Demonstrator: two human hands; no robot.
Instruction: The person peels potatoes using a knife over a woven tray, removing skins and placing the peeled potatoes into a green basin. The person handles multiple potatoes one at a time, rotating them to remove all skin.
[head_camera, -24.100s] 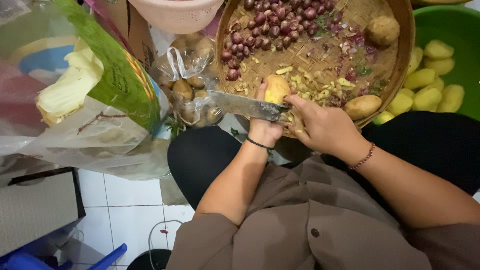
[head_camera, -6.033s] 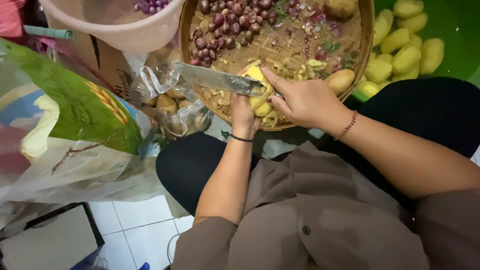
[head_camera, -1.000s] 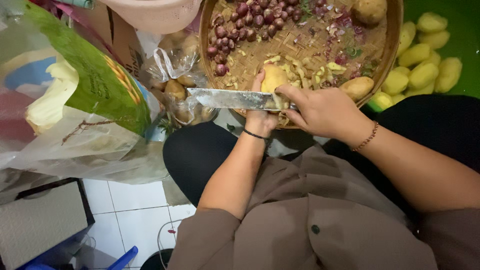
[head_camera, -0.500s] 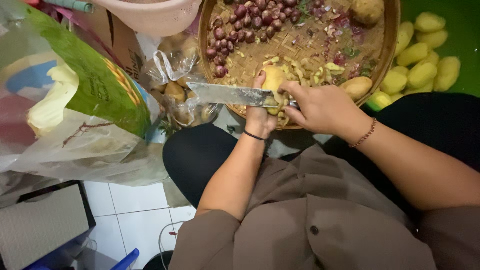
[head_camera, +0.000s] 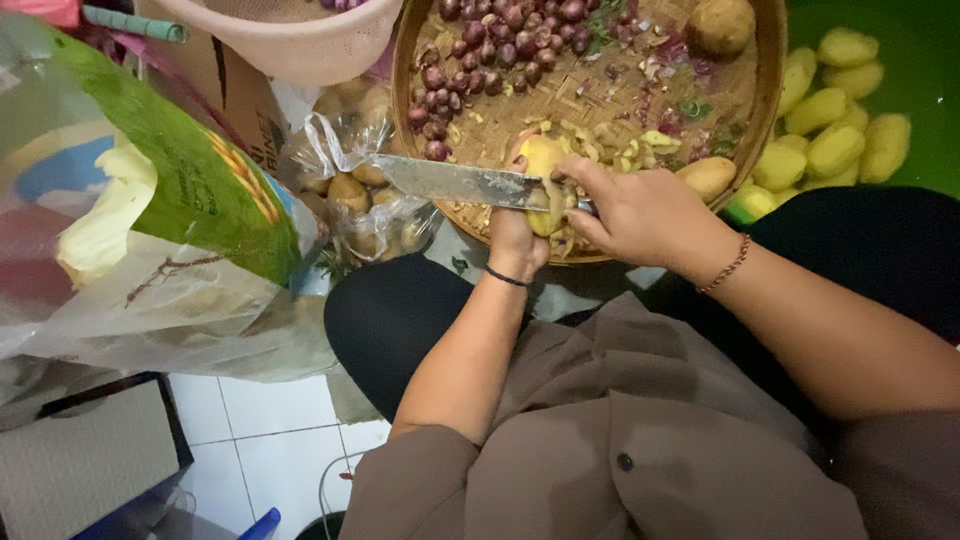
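Observation:
My left hand (head_camera: 518, 238) holds a half-peeled yellow potato (head_camera: 540, 158) over the near rim of a round woven tray (head_camera: 768, 95). My right hand (head_camera: 640, 212) grips the handle of a broad knife (head_camera: 450, 182); its blade lies flat across the potato and points left. A strip of peel hangs under the blade. The tray holds small red shallots (head_camera: 490, 40), scattered peelings (head_camera: 620, 130) and two unpeeled potatoes (head_camera: 722, 25).
A green basin (head_camera: 905, 60) at the right holds several peeled yellow potatoes (head_camera: 835, 150). A clear plastic bag of unpeeled potatoes (head_camera: 360, 195) lies left of the tray. A pink tub (head_camera: 290, 45), a cardboard box and large plastic bags crowd the left. White floor tiles show below.
Over the last second the knife has slid a little along the potato and more yellow flesh shows. Both hands stay at the tray's near rim.

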